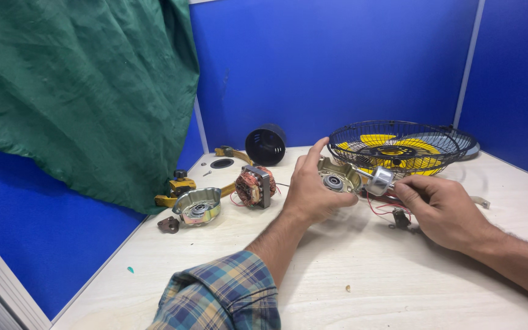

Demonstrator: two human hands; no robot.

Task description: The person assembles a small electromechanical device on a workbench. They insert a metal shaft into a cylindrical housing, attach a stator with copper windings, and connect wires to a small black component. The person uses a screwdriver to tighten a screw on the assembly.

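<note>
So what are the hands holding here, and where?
Left hand grips the motor cover by its rim; right hand pinches the silver rotor.

Between left hand (310,190) and right hand (444,211): motor end cover (337,176) and rotor (379,181), held above table (362,269). Behind right hand: fan guard (398,146). Left of left hand: stator (255,186), then second end cover (198,206), then bracket (177,188). Behind left hand, farther back: cylindrical housing (266,145).

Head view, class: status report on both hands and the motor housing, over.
Left hand grips gold metal motor housing. Right hand pinches silver rotor cylinder. Black wire fan guard close behind.
</note>
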